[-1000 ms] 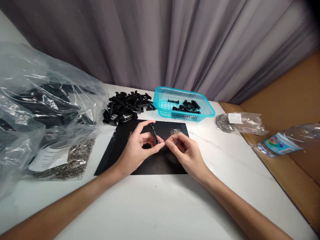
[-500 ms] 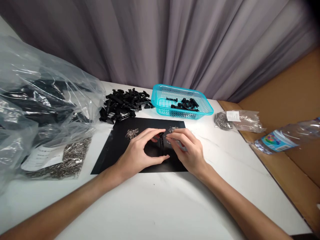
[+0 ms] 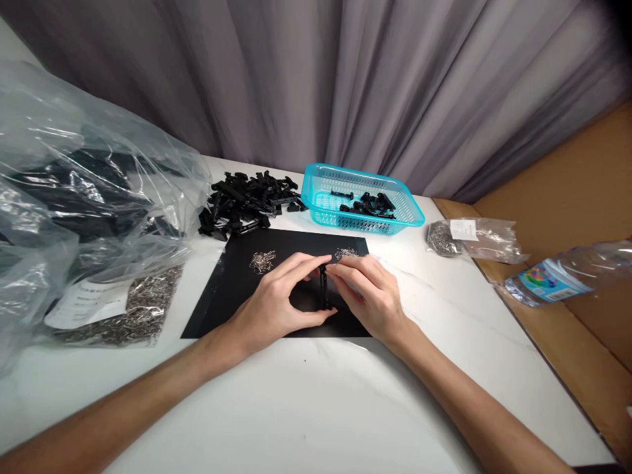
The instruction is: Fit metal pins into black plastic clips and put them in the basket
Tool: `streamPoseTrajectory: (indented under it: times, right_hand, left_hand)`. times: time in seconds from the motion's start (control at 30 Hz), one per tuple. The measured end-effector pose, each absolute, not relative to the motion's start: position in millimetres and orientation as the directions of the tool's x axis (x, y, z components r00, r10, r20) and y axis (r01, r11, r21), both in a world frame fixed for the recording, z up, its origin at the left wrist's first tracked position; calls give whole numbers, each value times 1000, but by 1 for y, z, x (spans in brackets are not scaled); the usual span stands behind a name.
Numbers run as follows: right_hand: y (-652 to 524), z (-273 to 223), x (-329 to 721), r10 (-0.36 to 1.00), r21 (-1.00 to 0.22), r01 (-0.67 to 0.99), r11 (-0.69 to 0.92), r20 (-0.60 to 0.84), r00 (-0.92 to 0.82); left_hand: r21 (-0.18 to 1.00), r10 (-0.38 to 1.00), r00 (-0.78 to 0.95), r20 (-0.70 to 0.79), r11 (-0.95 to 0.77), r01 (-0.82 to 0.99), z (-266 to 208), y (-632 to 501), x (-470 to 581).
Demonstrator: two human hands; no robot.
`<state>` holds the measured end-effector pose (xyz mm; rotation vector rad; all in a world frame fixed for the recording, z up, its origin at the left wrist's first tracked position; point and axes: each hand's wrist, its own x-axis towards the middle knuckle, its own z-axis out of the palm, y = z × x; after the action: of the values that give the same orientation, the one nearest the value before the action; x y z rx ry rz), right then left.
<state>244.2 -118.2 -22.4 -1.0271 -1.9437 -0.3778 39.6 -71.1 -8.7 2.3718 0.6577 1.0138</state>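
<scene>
A slim black plastic part [image 3: 324,288] stands between the thumb and fingers of my left hand [image 3: 276,293], which grips it at its two ends. My right hand [image 3: 370,293] is closed in a pinch against the upper end of that part; whatever lies between its fingertips is too small or hidden to name. Under both hands lies a black mat [image 3: 217,289]. On it are a small heap of thin metal pieces [image 3: 263,262] to the left and another heap of metal pieces [image 3: 345,253] behind my right hand, partly covered.
Behind the mat are a pile of black plastic parts [image 3: 247,201] and a blue basket [image 3: 363,224] holding several more. Plastic bags [image 3: 99,158] and a bag of metal pieces [image 3: 153,303] crowd the left. A smaller bag [image 3: 444,238] and a bottle [image 3: 548,282] lie right, beside cardboard [image 3: 582,191].
My right fingertips have moved left onto the upper end of the black plastic part. My left hand keeps its hold. The whole view has shifted slightly.
</scene>
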Motion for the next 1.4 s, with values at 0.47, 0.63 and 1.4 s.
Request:
streamPoseTrajectory:
  times: [0.47,0.63,1.4]
  right_hand:
    - [-120,-21,232,511,-79,836,544,821,-254]
    - [-122,-21,232,521,-38,839,542,799,-300]
    - [-123,-36,229,572,-151,731,665,732,-370]
  left_hand:
    - [601,607,623,494,-756,260,-10,-72,41]
    - [591,605,607,516,-764,259,-11,-72,42]
    - [666,642,646,413,-697,267,-10,-73,39]
